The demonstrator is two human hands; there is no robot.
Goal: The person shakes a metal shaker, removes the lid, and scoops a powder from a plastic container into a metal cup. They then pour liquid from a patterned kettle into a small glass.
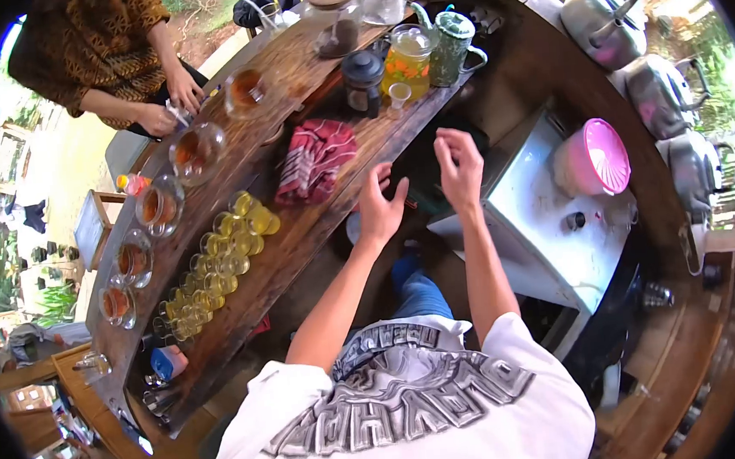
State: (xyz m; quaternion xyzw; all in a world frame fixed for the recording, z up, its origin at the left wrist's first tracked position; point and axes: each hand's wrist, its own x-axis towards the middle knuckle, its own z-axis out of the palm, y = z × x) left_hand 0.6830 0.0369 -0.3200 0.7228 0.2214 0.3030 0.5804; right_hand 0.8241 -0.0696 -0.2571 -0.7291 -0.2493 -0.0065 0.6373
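My left hand (382, 204) is raised in front of me near the inner edge of the wooden counter (298, 226), its fingers apart and nothing in it. To its right, my right hand (461, 163) is also raised, fingers loosely curved and apart, holding nothing. The two hands do not touch. A red patterned cloth (317, 160) lies on the counter left of my left hand. Beyond my hands stand a small clear cup (399, 95), a dark press pot (364, 83), a glass jar of yellow drink (407, 62) and a green speckled pot (452, 48).
Rows of small glasses with yellow liquid (219, 263) and several glass bowls (159, 207) line the counter. Opposite, a person (100, 65) handles something small. At right are a metal-topped box (556, 206), a pink-lidded tub (591, 158) and metal kettles (663, 94).
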